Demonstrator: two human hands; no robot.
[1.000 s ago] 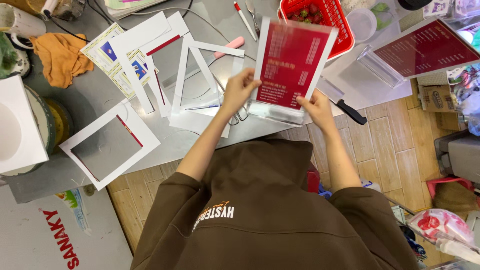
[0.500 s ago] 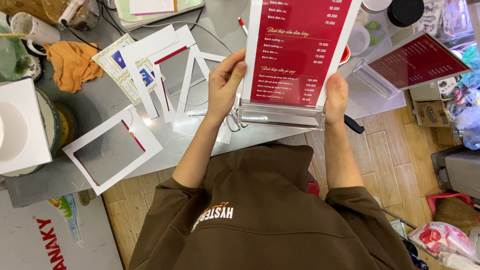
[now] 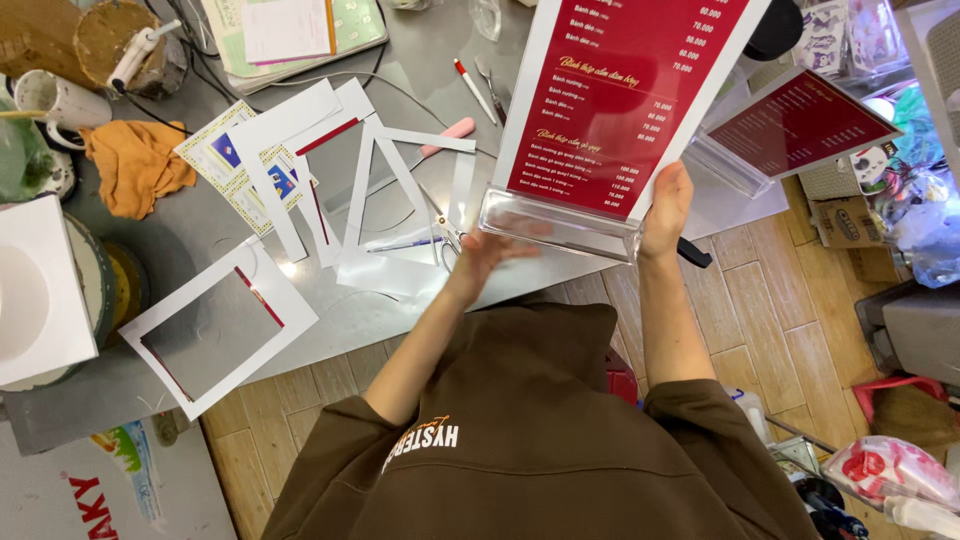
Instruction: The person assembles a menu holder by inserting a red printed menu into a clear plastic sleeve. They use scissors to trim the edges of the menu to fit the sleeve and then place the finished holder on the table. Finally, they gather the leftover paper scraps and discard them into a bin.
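A clear acrylic stand with a red menu sheet [image 3: 620, 110] inside is raised close to the camera, above the grey table [image 3: 330, 330]. My right hand [image 3: 668, 205] grips its right edge near the clear base [image 3: 555, 225]. My left hand [image 3: 490, 252] is blurred under the base at its left end, fingers spread and seen partly through the plastic; whether it touches the base I cannot tell. Scissors [image 3: 447, 232] and a pen [image 3: 405, 245] lie on the table just left of that hand.
White cut-out paper frames [image 3: 220, 330] and printed sheets [image 3: 250, 165] lie across the table. A second stand with a red menu [image 3: 800, 125] stands at the right. An orange cloth [image 3: 135, 165], a mug [image 3: 62, 100], a white box [image 3: 40, 290] and a notebook [image 3: 290, 30] sit left and back.
The menu stand has been lifted from the table toward the camera. My left hand has left its left edge and dropped under the base. My right hand has kept its hold.
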